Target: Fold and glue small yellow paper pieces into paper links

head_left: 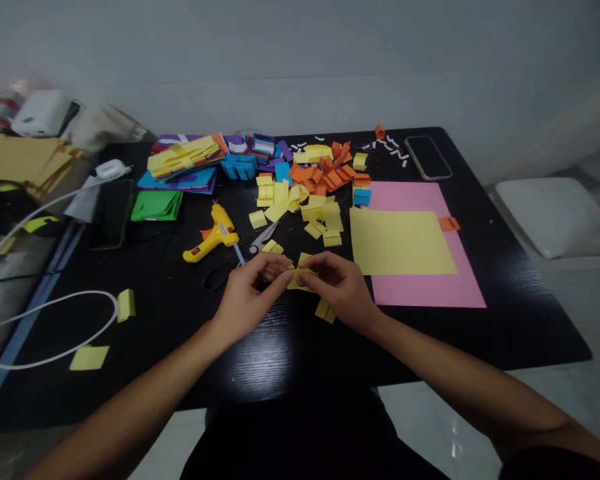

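Both hands meet over the near middle of the black table, pinching a small piece of yellow paper (300, 283) between thumbs and fingertips. My left hand (254, 288) grips its left side and my right hand (343, 288) its right side; the fingers partly cover it. Beneath my right hand lies a folded yellow paper piece (325, 311). Scissors (263, 238) rest just beyond my left hand, their dark handles partly hidden. A yellow glue gun (213, 235) lies to the left, its glue stick pointing towards my left hand. Folded yellow pieces (316, 212) are scattered ahead of my hands.
Yellow (405, 243) and pink sheets (430, 293) lie at the right, near a phone (429, 158). Orange folded pieces (325, 177), stacked yellow strips (187, 157) and a green stack (157, 205) sit at the back. A white cable (55, 300) loops over the left side.
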Action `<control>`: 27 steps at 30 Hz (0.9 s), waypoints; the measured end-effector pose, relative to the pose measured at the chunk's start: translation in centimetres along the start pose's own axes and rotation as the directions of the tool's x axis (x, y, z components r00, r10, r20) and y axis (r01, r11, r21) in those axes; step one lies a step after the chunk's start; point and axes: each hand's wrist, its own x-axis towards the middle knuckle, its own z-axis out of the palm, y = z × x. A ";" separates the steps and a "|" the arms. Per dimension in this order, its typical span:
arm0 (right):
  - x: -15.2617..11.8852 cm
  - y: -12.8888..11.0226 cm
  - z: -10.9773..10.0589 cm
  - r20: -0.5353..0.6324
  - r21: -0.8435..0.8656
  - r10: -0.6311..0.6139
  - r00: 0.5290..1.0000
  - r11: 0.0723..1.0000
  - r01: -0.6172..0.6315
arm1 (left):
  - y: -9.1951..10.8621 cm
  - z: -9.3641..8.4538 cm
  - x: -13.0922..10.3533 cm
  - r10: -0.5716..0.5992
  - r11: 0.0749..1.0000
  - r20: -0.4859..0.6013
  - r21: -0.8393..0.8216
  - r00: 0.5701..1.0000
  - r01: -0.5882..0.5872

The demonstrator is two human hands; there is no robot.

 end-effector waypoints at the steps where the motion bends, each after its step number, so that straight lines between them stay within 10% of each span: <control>1: 0.0 0.0 0.0 0.002 0.005 -0.003 1.000 1.000 0.003 | -0.1 0.0 0.0 0.006 1.000 0.006 -0.010 1.000 -0.006; 9: 0.1 0.0 0.0 -0.133 0.039 0.051 0.990 0.998 -0.046 | -0.6 0.1 0.0 0.046 0.999 0.079 0.003 0.996 -0.046; 27: -0.4 0.0 0.3 -0.037 -0.033 -0.024 0.999 0.999 0.023 | -0.2 0.1 -0.3 0.078 0.995 0.064 0.054 0.995 -0.082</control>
